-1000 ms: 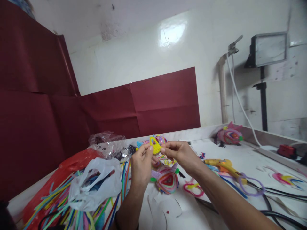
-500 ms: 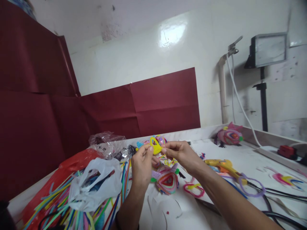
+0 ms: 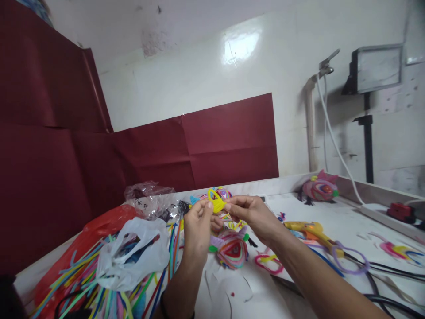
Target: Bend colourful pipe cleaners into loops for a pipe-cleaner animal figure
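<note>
A yellow pipe cleaner shape [image 3: 217, 204], with a loop at its top and tight rows below, is held up above the table. My left hand [image 3: 198, 221] pinches its left side between thumb and fingers. On its right side, my right hand [image 3: 249, 215] grips it with thumb and forefinger. Below the hands sits a colourful pipe cleaner fish [image 3: 231, 249] with a red middle and green tips. Beside it lies a pink loop with a yellow piece [image 3: 269, 262]. Behind the hands, another multicoloured piece [image 3: 225, 193] is partly hidden.
Loose pipe cleaners [image 3: 113, 299] spill on the left under a white plastic bag [image 3: 133, 252] and a red bag [image 3: 109, 221]. A yellow glue gun [image 3: 307, 229] lies at right near a purple ring [image 3: 352, 261] and black cables. Another fish [image 3: 320, 187] stands at the back right.
The view has shifted very slightly. Both hands keep their hold on the yellow shape, which has tilted a little.
</note>
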`<state>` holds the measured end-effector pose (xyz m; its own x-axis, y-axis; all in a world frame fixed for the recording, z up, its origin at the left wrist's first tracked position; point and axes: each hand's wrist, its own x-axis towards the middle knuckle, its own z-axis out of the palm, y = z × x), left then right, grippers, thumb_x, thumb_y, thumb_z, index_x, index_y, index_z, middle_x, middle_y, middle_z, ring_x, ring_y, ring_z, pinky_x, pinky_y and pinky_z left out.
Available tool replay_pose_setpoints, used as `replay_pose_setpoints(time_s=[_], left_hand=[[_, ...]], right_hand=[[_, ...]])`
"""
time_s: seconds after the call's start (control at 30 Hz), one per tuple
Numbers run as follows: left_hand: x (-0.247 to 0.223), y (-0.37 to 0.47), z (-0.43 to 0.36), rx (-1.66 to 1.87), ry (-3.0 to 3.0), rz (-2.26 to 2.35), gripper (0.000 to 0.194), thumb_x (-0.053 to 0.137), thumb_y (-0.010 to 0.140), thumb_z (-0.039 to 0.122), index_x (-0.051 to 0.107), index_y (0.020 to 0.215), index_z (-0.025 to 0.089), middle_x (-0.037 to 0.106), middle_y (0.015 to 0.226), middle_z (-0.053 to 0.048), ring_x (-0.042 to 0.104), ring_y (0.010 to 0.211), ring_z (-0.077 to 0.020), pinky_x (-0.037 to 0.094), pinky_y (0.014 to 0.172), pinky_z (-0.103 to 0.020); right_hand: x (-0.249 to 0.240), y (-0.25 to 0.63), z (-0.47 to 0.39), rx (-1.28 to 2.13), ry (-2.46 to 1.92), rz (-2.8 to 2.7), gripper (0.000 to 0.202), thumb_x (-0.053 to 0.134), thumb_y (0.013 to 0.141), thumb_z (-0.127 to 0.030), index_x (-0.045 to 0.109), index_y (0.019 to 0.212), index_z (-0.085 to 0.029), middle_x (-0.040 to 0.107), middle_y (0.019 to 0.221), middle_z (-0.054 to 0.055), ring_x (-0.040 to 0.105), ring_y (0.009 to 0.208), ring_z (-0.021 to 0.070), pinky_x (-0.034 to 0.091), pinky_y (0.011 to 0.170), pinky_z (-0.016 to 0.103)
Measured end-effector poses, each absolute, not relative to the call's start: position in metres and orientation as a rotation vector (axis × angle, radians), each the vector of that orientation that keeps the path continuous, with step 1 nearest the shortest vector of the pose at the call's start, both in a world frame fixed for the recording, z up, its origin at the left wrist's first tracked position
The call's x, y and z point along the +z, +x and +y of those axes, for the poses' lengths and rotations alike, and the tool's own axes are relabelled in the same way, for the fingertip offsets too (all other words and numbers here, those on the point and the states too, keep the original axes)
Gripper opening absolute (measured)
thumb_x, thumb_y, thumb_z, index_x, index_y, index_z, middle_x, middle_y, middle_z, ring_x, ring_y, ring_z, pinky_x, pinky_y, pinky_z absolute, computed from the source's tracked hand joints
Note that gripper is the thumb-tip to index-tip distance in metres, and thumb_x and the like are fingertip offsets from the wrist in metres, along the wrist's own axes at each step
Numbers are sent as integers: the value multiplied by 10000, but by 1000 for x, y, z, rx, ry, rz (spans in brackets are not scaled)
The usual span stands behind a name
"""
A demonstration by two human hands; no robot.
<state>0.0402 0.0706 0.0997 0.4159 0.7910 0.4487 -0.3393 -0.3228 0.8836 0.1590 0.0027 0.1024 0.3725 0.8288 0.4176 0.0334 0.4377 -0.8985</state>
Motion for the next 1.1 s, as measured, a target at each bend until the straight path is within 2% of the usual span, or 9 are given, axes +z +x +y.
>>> replay_pose_setpoints(time_s=[0.17,0.4,0.6,0.73,0.9,1.0,1.1], left_hand=[[102,41,69,1238,1476,436,337,643,714,368,544,935,133,651,629,-14,580,436,-109,433,408,-194],[102,41,69,1182,1624,549,224,611,730,334,574,678,119,629,569,-31,541,435,-95,427,418,-196],[104,39,69,1192,1689,546,208,556,759,315,569,662,132,628,562,-25,540,436,-97,439,435,-204],[104,38,69,1197,1768,536,218,536,775,316,561,644,144,627,571,-23,548,448,-106,446,448,-213],[104,36,67,1206,1871,503,259,486,815,322,557,628,158,595,535,-9,550,463,-116,452,478,-224],[102,37,66,1254,1891,515,226,491,817,318,579,679,162,610,563,-10,560,476,-122,459,491,-231],[100,39,65,1351,1897,540,153,575,769,317,606,799,170,662,670,-26,610,547,-144,486,530,-243]], right_hand=[[103,161,5,581,-986,-1040,248,712,633,-362,674,707,-129,535,533,-25,408,494,86,307,510,248],[104,160,4,551,-980,-1032,245,722,624,-355,675,706,-128,577,581,-11,419,510,81,322,519,241],[102,161,2,586,-952,-1100,217,713,654,-336,681,747,-143,605,645,-2,439,541,85,340,546,242],[104,163,1,546,-975,-1103,244,672,692,-384,674,714,-141,541,564,-19,416,528,91,327,533,246],[104,164,1,523,-993,-1076,273,681,669,-410,641,651,-140,517,545,-23,407,525,93,315,528,246],[105,163,1,501,-1005,-1045,281,685,655,-418,641,651,-140,518,547,-22,403,524,92,312,525,246],[108,160,0,484,-1016,-1012,293,694,632,-427,641,645,-139,512,532,-22,403,520,95,317,523,247]])
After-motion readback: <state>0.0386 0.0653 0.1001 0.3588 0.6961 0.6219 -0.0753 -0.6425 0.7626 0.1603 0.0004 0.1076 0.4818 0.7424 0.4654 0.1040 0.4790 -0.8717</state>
